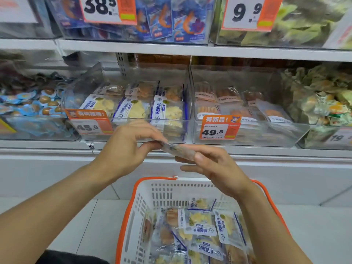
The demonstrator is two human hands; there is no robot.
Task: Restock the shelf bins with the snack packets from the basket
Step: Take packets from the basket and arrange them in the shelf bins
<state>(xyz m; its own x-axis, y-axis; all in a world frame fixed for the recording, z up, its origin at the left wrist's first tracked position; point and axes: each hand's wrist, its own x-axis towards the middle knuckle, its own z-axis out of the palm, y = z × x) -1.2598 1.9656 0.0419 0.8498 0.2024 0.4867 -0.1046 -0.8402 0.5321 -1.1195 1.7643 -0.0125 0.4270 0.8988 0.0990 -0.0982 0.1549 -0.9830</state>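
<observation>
Two hands up front, one packet [179, 149] between them, held edge-on just below middle shelf bin [133, 119] (45.8 tag [89, 121]). Left hand [123, 147]: fingers curled, thumb and forefinger pinching packet's left end. Right hand [211, 164]: thumb on top, fingers half-extended under right end, gripping it too. Bin front row shows three yellowish packets. Neighbour bin [247, 128] has 49.8 tag. White basket [144, 206], orange rim, sits below hands; packets inside overlap, can't count exactly.
</observation>
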